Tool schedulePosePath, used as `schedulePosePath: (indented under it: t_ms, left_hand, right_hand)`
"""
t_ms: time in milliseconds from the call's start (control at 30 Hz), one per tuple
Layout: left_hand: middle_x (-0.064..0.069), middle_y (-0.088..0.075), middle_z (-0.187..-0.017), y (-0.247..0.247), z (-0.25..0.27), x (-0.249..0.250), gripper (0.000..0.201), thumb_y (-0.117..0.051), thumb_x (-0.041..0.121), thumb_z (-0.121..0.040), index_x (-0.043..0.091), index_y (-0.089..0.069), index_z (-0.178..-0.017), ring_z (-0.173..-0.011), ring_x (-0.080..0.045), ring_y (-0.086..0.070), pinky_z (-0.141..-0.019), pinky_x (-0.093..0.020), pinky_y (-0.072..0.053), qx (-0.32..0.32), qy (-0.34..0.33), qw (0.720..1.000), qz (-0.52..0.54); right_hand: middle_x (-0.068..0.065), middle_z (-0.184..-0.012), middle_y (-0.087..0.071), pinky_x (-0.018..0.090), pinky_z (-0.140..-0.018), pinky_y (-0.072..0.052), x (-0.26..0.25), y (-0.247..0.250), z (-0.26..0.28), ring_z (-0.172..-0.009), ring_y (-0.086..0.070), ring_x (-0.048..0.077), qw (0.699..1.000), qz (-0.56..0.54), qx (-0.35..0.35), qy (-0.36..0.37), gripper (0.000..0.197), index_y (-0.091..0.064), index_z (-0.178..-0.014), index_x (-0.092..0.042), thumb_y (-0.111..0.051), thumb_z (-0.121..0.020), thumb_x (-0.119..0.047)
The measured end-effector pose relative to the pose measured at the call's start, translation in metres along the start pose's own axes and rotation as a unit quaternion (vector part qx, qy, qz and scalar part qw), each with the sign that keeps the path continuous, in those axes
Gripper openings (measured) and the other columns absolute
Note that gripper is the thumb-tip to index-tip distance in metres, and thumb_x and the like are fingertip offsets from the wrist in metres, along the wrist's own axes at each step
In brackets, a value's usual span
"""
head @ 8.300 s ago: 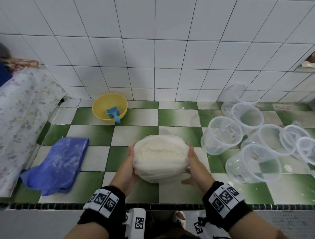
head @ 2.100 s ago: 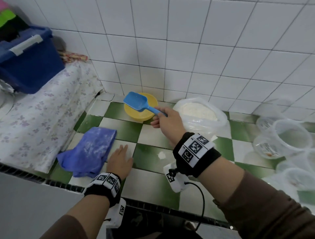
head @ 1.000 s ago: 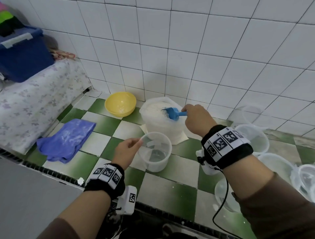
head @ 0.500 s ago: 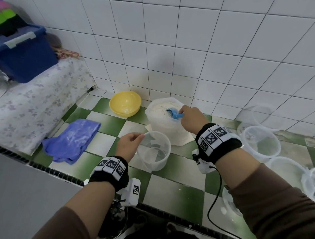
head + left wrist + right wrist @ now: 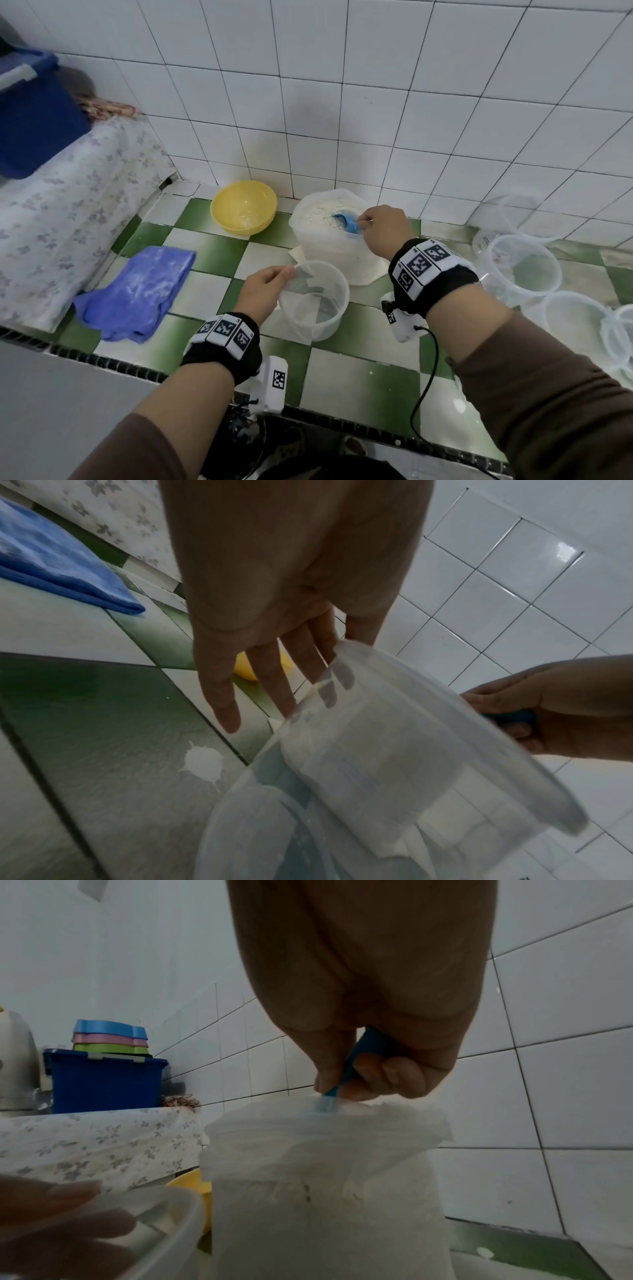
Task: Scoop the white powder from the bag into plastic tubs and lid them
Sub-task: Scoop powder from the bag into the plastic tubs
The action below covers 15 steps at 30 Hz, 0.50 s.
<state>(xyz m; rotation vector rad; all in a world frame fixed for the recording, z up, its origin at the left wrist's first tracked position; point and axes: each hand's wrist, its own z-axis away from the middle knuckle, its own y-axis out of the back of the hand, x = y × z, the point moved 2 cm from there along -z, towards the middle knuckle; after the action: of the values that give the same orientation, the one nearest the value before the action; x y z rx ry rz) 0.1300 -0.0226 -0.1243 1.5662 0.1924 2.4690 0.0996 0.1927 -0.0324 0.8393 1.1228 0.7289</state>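
The open bag of white powder (image 5: 329, 236) stands near the tiled wall; in the right wrist view the bag (image 5: 322, 1191) fills the lower middle. My right hand (image 5: 380, 229) grips the handle of the blue scoop (image 5: 346, 221), whose bowl is dug into the powder; the scoop handle (image 5: 359, 1056) shows between the curled fingers. My left hand (image 5: 263, 291) pinches the rim of a clear plastic tub (image 5: 313, 305) on the counter just in front of the bag. In the left wrist view the tub (image 5: 394, 764) is tilted and holds no powder that I can see.
A yellow bowl (image 5: 244, 207) sits left of the bag. A blue cloth (image 5: 137, 291) lies at front left. Several clear tubs (image 5: 524, 267) crowd the right side. A blue bin (image 5: 30, 113) stands on a floral-covered surface at far left. The counter edge runs close below my wrists.
The scoop has gone from hovering over the bag to being pushed down into the powder. My left hand still holds the tub by its rim in about the same spot.
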Motion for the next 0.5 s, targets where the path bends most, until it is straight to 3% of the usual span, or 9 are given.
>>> schedulePosePath:
  t_ms: [100, 367, 500]
  left_hand:
    - [0.001, -0.072, -0.103, 0.002, -0.001, 0.0, 0.021, -0.062, 0.034, -0.091, 0.019, -0.073, -0.1, -0.102, -0.021, -0.065, -0.097, -0.048, -0.049, -0.002, 0.004, 1.0, -0.007]
    - [0.0, -0.07, -0.107, 0.001, 0.0, -0.001, 0.027, -0.06, 0.036, -0.092, 0.016, -0.071, -0.107, -0.104, -0.021, -0.063, -0.098, -0.048, -0.049, -0.017, 0.009, 1.0, 0.003]
    - [0.0, -0.07, -0.109, 0.002, 0.001, -0.003, 0.019, -0.057, 0.034, -0.094, 0.021, -0.069, -0.1, -0.105, -0.021, -0.062, -0.097, -0.049, -0.049, -0.018, 0.008, 1.0, 0.008]
  right_hand:
    - [0.015, -0.107, -0.068, 0.036, -0.086, -0.052, 0.001, -0.003, 0.002, -0.099, -0.062, 0.029, 1.0, -0.017, 0.004, -0.015, 0.027, -0.068, -0.104, -0.001, -0.043, -0.094, -0.006]
    - [0.009, -0.111, -0.067, 0.024, -0.079, -0.041, 0.012, 0.002, 0.011, -0.105, -0.059, 0.024, 0.991, -0.119, 0.034, -0.051, 0.025, -0.068, -0.106, -0.006, -0.045, -0.095, -0.007]
    - [0.01, -0.113, -0.068, 0.029, -0.077, -0.044, 0.016, 0.003, 0.015, -0.104, -0.06, 0.025, 0.987, -0.14, 0.056, -0.059, 0.025, -0.068, -0.104, 0.0, -0.046, -0.093, -0.004]
